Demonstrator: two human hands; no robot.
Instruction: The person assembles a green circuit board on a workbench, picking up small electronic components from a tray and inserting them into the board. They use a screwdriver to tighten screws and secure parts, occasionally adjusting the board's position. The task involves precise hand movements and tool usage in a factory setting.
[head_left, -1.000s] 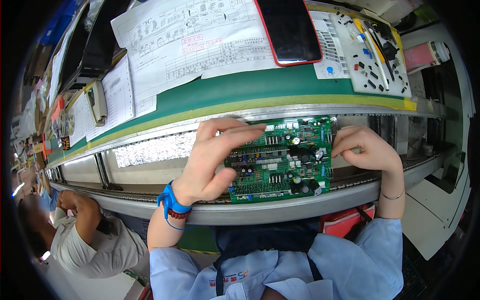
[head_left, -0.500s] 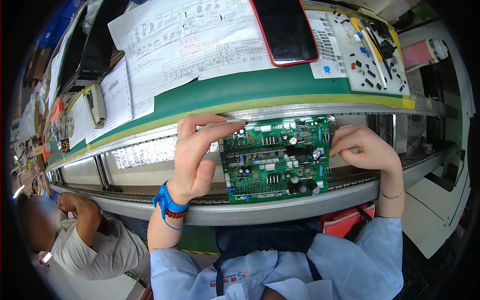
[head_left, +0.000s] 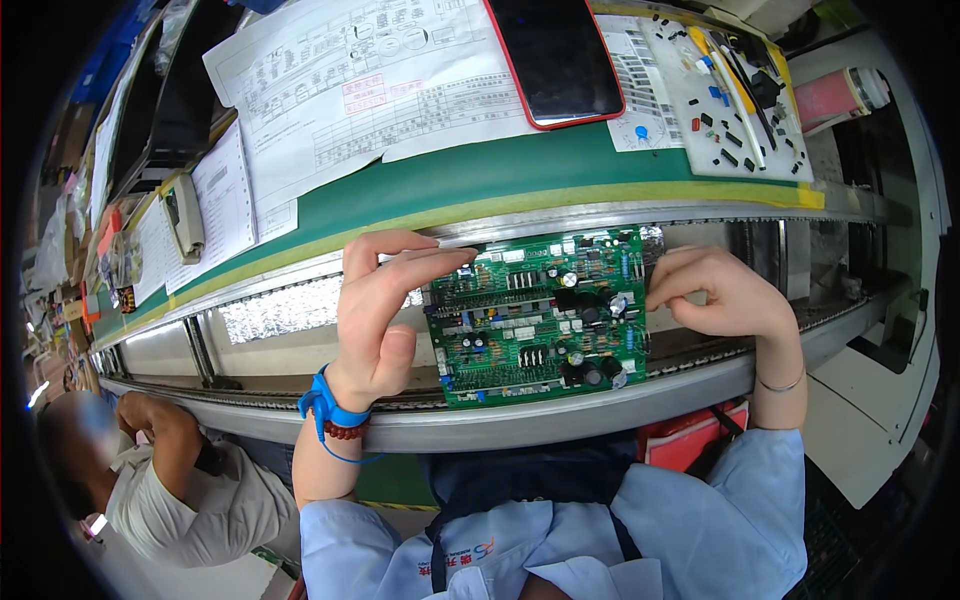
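Note:
A green circuit board (head_left: pixel 500 358), crowded with black capacitors, white connectors and small parts, lies across the metal rails in front of me. My left hand (head_left: pixel 375 305), wearing a blue wrist strap (head_left: pixel 335 402), is at its left side. The index finger stretches to the far-left corner, while the thumb stands apart from the board. At the right edge is my right hand (head_left: pixel 715 290), its fingers bent and pinched together against the board's edge. The fingertips' undersides are hidden.
Beyond the rail (head_left: pixel 400 232), a green work surface (head_left: pixel 340 195) bears printed drawings (head_left: pixel 280 110), a red-edged phone (head_left: pixel 557 65) and a white tray (head_left: pixel 748 165) with small black parts and tools. A pink bottle (head_left: pixel 835 98) lies at right. Another person (head_left: pixel 200 490) sits at lower left.
The whole scene has shifted slightly left in the view. Both hands keep nearly the same places against the circuit board.

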